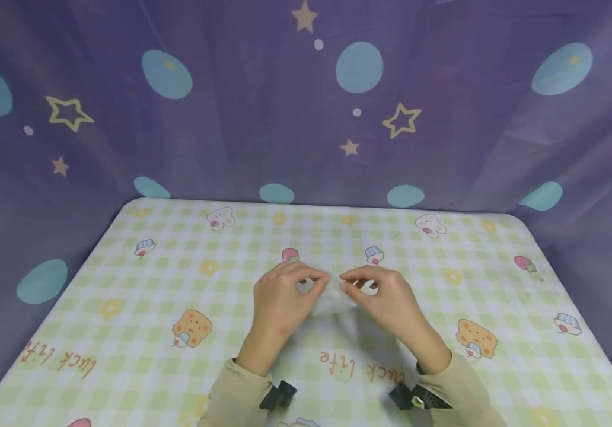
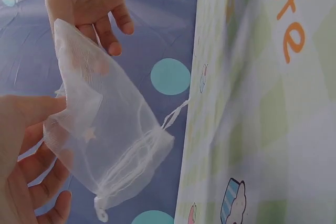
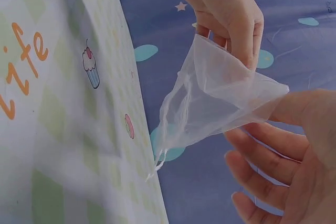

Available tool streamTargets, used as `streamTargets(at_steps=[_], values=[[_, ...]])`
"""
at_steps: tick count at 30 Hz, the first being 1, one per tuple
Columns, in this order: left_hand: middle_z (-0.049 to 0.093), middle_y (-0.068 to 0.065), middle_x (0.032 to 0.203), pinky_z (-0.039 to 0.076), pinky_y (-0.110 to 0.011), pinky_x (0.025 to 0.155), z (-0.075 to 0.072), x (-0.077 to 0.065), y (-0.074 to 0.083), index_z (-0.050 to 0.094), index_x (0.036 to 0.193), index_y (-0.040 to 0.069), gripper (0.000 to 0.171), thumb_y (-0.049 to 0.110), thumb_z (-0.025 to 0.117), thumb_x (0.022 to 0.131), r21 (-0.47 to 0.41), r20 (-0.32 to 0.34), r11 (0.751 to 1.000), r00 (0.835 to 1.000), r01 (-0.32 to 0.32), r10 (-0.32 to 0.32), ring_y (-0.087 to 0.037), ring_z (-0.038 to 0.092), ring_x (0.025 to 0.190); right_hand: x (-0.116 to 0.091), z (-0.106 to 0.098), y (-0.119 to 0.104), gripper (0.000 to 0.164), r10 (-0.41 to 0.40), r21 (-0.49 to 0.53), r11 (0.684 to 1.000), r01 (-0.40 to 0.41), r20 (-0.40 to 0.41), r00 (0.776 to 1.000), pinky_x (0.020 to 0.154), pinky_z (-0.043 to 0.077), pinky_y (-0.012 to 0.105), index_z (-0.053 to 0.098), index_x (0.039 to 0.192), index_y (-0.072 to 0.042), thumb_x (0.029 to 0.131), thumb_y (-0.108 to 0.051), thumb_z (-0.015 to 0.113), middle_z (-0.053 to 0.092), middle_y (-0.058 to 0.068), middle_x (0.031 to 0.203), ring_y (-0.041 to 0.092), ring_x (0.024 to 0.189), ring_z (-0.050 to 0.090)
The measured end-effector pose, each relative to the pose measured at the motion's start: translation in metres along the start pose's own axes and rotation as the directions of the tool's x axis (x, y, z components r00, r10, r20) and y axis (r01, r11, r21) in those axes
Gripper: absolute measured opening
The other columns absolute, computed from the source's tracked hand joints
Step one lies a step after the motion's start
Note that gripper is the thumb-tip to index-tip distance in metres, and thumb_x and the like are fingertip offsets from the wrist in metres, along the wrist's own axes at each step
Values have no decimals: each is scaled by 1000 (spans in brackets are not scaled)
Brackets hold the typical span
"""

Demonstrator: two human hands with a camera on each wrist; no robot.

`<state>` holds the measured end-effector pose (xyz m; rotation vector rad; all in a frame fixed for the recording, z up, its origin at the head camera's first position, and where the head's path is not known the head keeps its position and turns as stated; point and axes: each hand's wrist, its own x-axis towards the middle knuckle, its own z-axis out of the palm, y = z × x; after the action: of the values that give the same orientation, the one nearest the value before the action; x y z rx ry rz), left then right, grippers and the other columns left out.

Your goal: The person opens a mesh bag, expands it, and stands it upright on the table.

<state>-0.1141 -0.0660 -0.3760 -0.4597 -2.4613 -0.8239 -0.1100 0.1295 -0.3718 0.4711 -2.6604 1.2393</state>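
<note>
Mesh bag: I am seeing a sheer white mesh bag [image 1: 335, 303] that is hanging between two hands, in the air over the table's green-checked tablecloth [image 1: 124, 350].
Left hand: the left hand [image 1: 286, 296] is pinching one side of the mesh between thumb and forefinger; its other fingers are bending loosely behind the fabric.
Right hand: the right hand [image 1: 386, 293] is pinching the opposite edge near a corner, thumb and forefinger close together, the remaining fingers fanning apart below the mesh.
Drawstring cord: a white drawstring cord [image 2: 128, 163] is running through the gathered band, its loose ends dangling on both sides; neither hand is touching it.
Done so far: both hands are already holding the bag, and the fabric is spreading out between them.
Left undone: the cord is hanging slack, the band is lying wide rather than bunching tight, and the bag is not resting on the cloth.
Inside: I am making out only a fold of mesh through the sheer side; I am not spotting any contents.
Unclear from here: I am not managing to tell whether the mouth is parting, so I am judging this a midway stage of handling.
Behind: a purple curtain [image 1: 263, 118] with stars and blue spots is hanging past the table.
</note>
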Motion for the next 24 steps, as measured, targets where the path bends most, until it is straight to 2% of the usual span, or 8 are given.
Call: streamTargets(at_steps=[3, 6, 11, 19, 24], values=[[69, 15, 75, 46, -25, 57, 0, -1, 0, 80, 82, 27, 4, 29, 82, 82, -2, -1, 1000, 1000, 27, -27, -5, 60, 66, 0, 0, 1, 10, 17, 3, 1000, -17, 23, 1000, 75, 54, 42, 79, 96, -14, 87, -18, 77, 74, -7, 91, 11, 83, 66], [69, 14, 74, 46, -25, 57, 1, -1, -1, 79, 83, 26, 4, 29, 82, 82, -7, -13, 1000, 999, 30, -30, -5, 60, 65, 1, -1, 1, 4, 13, 10, 1000, -13, 13, 1000, 75, 54, 41, 79, 91, -16, 87, -15, 77, 74, -8, 90, 12, 84, 67], [68, 15, 74, 46, -25, 57, 2, 0, -1, 79, 86, 26, 4, 27, 81, 83, -17, -19, 1000, 1000, -3, 3, -5, 60, 66, 2, -2, 3, 3, 2, 19, 1000, -1, -46, 999, 76, 54, 40, 78, 85, -15, 87, -13, 77, 74, -8, 85, 11, 81, 67], [69, 16, 80, 46, -23, 58, 4, -1, 1, 78, 95, 27, 15, 30, 83, 81, -18, 39, 998, 998, -59, 59, -4, 61, 70, 1, -1, 3, 5, 1, 26, 1000, 1, -78, 997, 76, 54, 44, 76, 82, -13, 84, -13, 81, 73, -7, 80, 12, 76, 66], [67, 17, 77, 44, -21, 56, 5, -3, 2, 79, 88, 28, 7, 33, 81, 83, -3, 47, 998, 996, -69, 70, -4, 59, 68, 0, 0, 1, 9, -11, 14, 1000, 13, -93, 996, 75, 55, 41, 75, 81, -15, 80, -11, 83, 72, -8, 79, 11, 73, 66]])
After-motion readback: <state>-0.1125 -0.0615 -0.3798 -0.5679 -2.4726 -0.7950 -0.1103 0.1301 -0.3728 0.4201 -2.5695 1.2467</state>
